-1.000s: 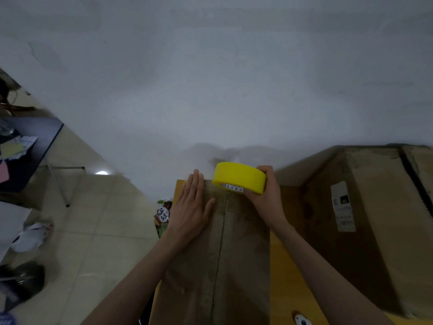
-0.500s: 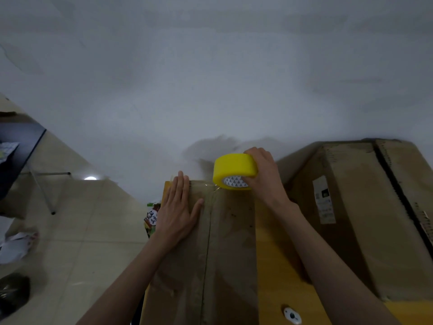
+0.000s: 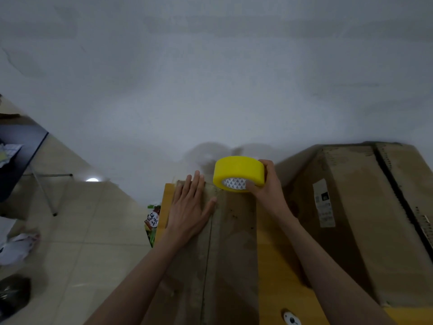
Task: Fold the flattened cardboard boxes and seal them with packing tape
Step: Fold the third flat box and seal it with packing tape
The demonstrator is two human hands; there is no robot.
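the cardboard box (image 3: 232,242) is lying on the yellow table (image 3: 276,273) in front of the person, already folded up, its two top flaps meeting along a centre seam (image 3: 209,249) that is running away from the camera. the left hand (image 3: 189,212) is pressing flat on the left flap near the far end, fingers straight and together, thumb reaching toward the seam. the right hand (image 3: 269,186) is gripping the yellow tape roll (image 3: 239,173), fingers curled round its side and thumb at the white core, holding it just above the far edge of the box. a thin clear strip seems to be running from the roll down to the far end of the seam, though it is too faint to be sure. judging by this, folding of this box is done and sealing is only starting: tape is being anchored at the far end, and the length of the seam toward the camera is looking bare. a larger cardboard box (image 3: 351,219) is standing to the right, and whether it needs sealing cannot be told.
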